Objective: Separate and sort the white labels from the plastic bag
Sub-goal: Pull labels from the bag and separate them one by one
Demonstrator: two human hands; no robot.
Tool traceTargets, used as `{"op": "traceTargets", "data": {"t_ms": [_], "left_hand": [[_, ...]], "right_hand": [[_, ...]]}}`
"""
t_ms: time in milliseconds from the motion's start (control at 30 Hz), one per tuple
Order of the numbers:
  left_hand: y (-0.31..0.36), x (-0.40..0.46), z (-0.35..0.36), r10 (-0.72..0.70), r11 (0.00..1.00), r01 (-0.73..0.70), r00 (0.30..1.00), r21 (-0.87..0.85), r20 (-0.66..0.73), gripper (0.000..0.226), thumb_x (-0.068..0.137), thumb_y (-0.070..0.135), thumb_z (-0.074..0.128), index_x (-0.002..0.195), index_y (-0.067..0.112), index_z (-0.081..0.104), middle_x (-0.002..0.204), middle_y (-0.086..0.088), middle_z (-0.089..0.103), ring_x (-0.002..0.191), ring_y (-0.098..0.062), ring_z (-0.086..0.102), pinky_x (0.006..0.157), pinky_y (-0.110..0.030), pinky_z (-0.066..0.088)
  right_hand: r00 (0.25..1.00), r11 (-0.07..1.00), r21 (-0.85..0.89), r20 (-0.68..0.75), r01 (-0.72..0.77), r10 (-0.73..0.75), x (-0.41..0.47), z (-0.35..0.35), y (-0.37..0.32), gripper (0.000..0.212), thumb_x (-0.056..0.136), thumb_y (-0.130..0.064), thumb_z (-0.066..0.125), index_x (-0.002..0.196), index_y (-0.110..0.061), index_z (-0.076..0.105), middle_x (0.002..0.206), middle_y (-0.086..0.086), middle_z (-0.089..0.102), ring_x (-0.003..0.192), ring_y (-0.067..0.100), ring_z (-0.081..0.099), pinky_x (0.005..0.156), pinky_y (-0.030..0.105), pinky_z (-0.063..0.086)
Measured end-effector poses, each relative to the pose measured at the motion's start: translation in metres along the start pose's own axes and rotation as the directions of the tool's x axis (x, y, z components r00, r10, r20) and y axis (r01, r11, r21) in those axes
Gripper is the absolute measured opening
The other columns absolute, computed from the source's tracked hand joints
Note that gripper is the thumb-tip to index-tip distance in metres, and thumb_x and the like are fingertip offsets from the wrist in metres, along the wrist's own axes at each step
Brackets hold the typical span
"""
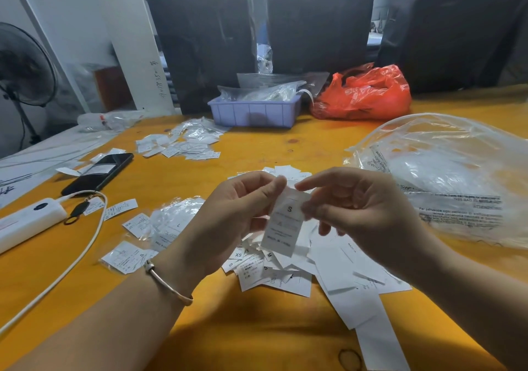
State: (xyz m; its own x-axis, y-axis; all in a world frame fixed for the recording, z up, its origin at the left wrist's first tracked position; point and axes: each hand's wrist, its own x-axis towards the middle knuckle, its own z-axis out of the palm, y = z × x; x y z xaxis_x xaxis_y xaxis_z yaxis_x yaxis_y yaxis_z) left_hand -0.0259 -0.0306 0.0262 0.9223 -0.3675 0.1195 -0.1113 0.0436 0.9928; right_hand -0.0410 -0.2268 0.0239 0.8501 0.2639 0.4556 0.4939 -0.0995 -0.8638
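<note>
Above the yellow table [257, 328] my left hand [240, 213] and my right hand [357, 208] together hold a white label [283, 225] marked S. The left thumb and fingers pinch its top left corner; the right fingers pinch its right edge. Under the hands lies a loose heap of white labels [285, 270] with sizes S, M and XS showing. A large clear plastic bag [451, 176] with printed warning text lies to the right. Small clear sleeves with labels [160, 228] lie left of the heap, and a further label pile [185, 145] sits behind.
A black phone [98, 172], a white power bank [27, 222] and its cable [71, 265] lie at the left. A lilac tray [254, 110] of plastic packets and a red bag [365, 93] stand at the back, before dark wrapped bundles. A fan [23, 68] stands far left.
</note>
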Motion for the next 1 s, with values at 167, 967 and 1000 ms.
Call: {"op": "traceTargets", "data": {"t_ms": [167, 967, 1000], "left_hand": [[-0.002, 0.001, -0.005, 0.067, 0.991, -0.069, 0.998, 0.119, 0.018, 0.013, 0.08, 0.023, 0.071, 0.093, 0.022, 0.074, 0.092, -0.006, 0.074, 0.09, -0.019, 0.07, 0.076, -0.03, 0.057], [-0.008, 0.014, -0.119, 0.027, 0.339, 0.555, 0.801, 0.759, -0.598, 0.017, 0.084, 0.015, 0.074, 0.072, 0.027, 0.071, 0.078, 0.003, 0.07, 0.078, -0.017, 0.063, 0.062, -0.029, 0.049], [-0.009, 0.014, -0.119, 0.043, 0.323, 0.562, 0.795, 0.761, -0.605, 0.017, 0.085, 0.017, 0.073, 0.073, 0.028, 0.07, 0.078, 0.004, 0.069, 0.077, -0.016, 0.062, 0.061, -0.028, 0.047]], "right_hand": [[0.999, 0.997, -0.075, -0.024, 0.019, -0.021, 0.001, -0.003, 0.004, 0.023, 0.084, 0.007, 0.064, 0.094, -0.011, 0.073, 0.072, 0.001, 0.073, 0.052, 0.01, 0.059, 0.049, 0.01, 0.041], [0.968, 0.878, -0.464, -0.249, -0.121, 0.002, 0.02, -0.049, 0.031, 0.008, 0.086, -0.007, 0.065, 0.089, -0.01, 0.072, 0.073, 0.001, 0.071, 0.055, 0.016, 0.064, 0.052, 0.025, 0.052], [0.965, 0.83, -0.542, -0.262, -0.133, -0.016, 0.021, -0.053, 0.032, 0.007, 0.086, -0.008, 0.066, 0.088, -0.01, 0.072, 0.074, 0.0, 0.07, 0.057, 0.017, 0.064, 0.056, 0.031, 0.054]]}}
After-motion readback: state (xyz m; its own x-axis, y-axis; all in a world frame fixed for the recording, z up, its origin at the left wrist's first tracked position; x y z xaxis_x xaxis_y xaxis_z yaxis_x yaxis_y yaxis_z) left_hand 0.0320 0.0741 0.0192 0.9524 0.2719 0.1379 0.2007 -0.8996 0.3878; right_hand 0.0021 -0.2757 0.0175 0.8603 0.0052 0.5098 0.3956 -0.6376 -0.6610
